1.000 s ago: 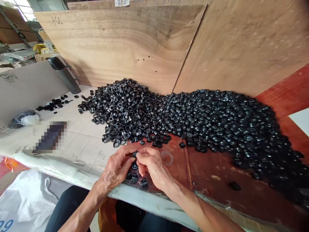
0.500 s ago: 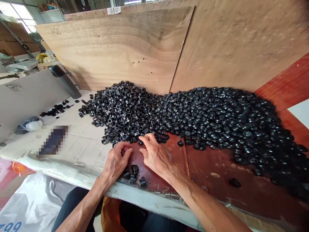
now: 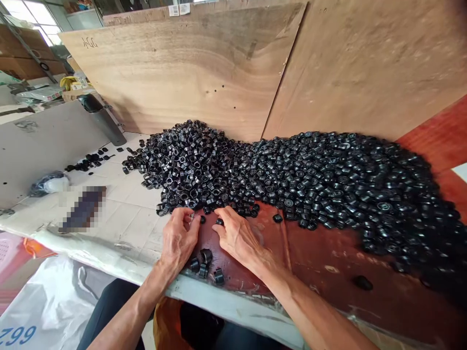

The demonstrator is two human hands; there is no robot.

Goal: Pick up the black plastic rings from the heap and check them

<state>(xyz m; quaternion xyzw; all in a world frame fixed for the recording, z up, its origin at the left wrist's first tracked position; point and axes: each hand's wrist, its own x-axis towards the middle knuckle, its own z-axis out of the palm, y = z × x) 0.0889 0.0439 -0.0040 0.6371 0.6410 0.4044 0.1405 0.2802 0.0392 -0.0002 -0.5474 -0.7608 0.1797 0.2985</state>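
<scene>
My right hand pinches a small black plastic cap between thumb and fingers, just above the red-brown tabletop. Facing it, my left hand has its fingers curled towards the thumb; whatever they may hold is hidden. Another small black piece sits at the left thumb's tip, and I cannot tell if the thumb touches it. In front of both hands lies a heap of black ring-shaped pieces, running into a larger heap of black caps on the right. Several black ring pieces lie between my wrists.
Wooden boards stand behind the heaps. A dark grey cylinder leans at the back left, near scattered black bits. A plastic bag lies on the left. One dark piece lies near my right forearm. The table's pale edge runs before me.
A black cap now shows in my right fingers, and a small black piece shows by my left thumb. The view has shifted slightly, moving the scene a little to the right.
</scene>
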